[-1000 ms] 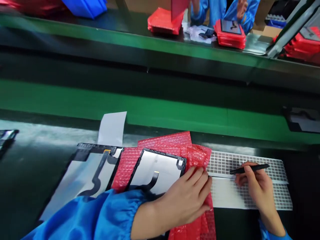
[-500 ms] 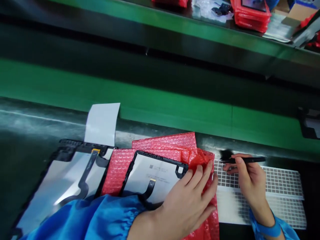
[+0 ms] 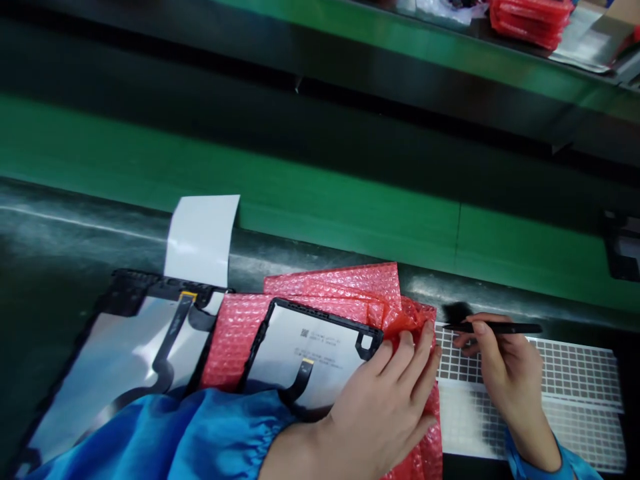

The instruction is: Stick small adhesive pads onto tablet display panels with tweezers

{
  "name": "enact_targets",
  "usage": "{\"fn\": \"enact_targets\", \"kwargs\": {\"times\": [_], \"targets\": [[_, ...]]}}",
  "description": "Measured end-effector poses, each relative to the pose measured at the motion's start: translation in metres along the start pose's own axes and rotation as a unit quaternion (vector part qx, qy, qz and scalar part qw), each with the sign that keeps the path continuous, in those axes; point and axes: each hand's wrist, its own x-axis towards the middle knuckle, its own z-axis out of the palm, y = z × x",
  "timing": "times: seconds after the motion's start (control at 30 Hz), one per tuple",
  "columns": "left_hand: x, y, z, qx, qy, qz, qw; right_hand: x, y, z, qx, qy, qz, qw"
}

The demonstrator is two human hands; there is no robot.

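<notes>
My left hand lies palm down with its fingers spread, over the right edge of a small black-framed panel and the red bubble wrap beneath it. The panel shows a pale back with printed text and a short dark flex cable. To the right, my right hand pinches a black pen-like tool held nearly level, its tip pointing left. That hand is over a sheet of small grid squares. A second grid sheet lies nearer me.
A larger black-framed panel with a long flex cable lies at the left, partly under my left sleeve. Behind it is a white sheet. A green strip runs across. Red packets sit on the upper shelf.
The camera view has shifted slightly, moving the shelf items up and right in the picture. Both hands keep nearly the same poses, and the tool is still in my right hand.
</notes>
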Motion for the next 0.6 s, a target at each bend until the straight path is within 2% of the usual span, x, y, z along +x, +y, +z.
{"fn": "enact_targets", "kwargs": {"times": [0.23,0.33,0.4,0.47,0.53,0.6], "targets": [[0.004,0.0,0.0,-0.002,-0.009,0.005,1.0,0.009,-0.007,0.002,0.076,0.019,0.032,0.996],[0.009,-0.006,-0.004,-0.017,-0.014,0.007,1.0,0.009,-0.014,-0.004,0.128,0.059,0.043,0.989],[0.009,-0.012,-0.016,-0.044,0.001,0.021,0.999,0.002,-0.022,-0.008,0.164,0.103,0.051,0.98],[0.001,-0.018,-0.035,-0.058,0.03,0.043,0.997,-0.011,-0.031,-0.009,0.2,0.137,0.051,0.969],[-0.019,-0.02,-0.055,-0.065,0.045,0.07,0.994,-0.03,-0.04,-0.004,0.224,0.138,0.045,0.964],[-0.045,-0.018,-0.067,-0.077,0.041,0.084,0.993,-0.051,-0.046,0.007,0.239,0.114,0.039,0.964]]}}
